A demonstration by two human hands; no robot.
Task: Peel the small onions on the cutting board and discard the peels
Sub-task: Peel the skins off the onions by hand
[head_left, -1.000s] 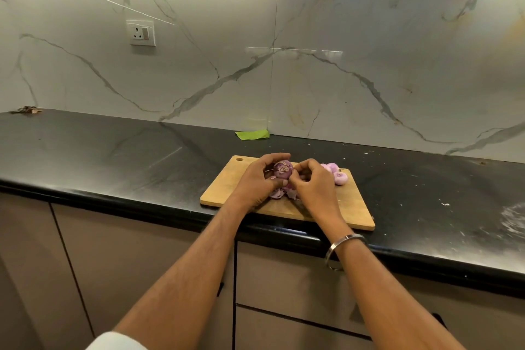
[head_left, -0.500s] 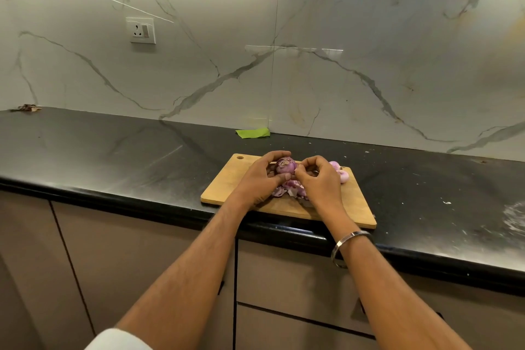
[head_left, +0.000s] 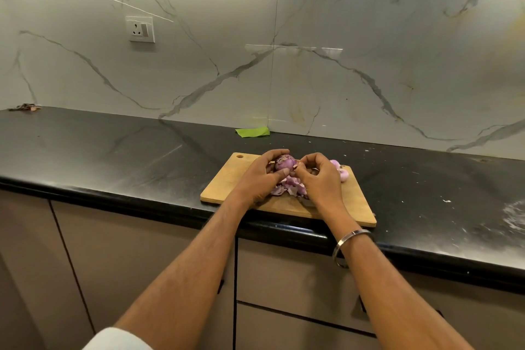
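A wooden cutting board (head_left: 227, 179) lies on the black counter near its front edge. My left hand (head_left: 260, 176) grips a small purple onion (head_left: 285, 163) just above the board. My right hand (head_left: 318, 179) is beside it, its fingertips pinching a bit of skin at the onion's right side. A heap of purple peels (head_left: 288, 189) lies on the board under both hands. Peeled pink onions (head_left: 339, 169) sit at the board's far right, partly hidden behind my right hand.
The black counter (head_left: 113, 156) runs left and right, with white specks and smears at the right. A green scrap (head_left: 252, 132) lies against the marble backsplash behind the board. Brown debris (head_left: 25, 107) sits at the far left. A wall socket (head_left: 140, 29) is above.
The onion has been turned in my left hand, and my right hand's fingertips have moved up to its right side. The peel heap under the hands has become more visible.
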